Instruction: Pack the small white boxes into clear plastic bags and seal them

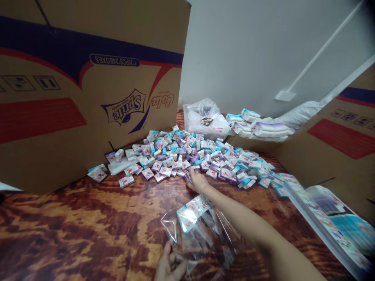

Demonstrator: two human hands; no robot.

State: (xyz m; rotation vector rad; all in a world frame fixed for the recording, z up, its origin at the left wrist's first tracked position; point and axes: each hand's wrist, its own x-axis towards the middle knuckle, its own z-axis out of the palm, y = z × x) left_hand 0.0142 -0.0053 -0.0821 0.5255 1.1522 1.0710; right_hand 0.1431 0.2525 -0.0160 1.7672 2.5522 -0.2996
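Observation:
My left hand (pixel 170 265) is closed on the lower edge of a clear plastic bag (pixel 199 234) near the bottom of the view. Several small purple-and-teal boxes (pixel 191 210) lie inside the bag. My right arm reaches across the bag, and my right hand (pixel 197 180) rests at the near edge of a wide heap of the same small boxes (pixel 187 156) on the floor. Its fingers curl onto one small box at the heap's edge.
A big Cola/Sprite cardboard carton (pixel 88 89) stands at the left. Another carton (pixel 336 144) leans at the right. Clear bags (pixel 205 117) and filled white packs (pixel 263 127) sit by the wall. A long strip of packed boxes (pixel 328 218) lies at the right.

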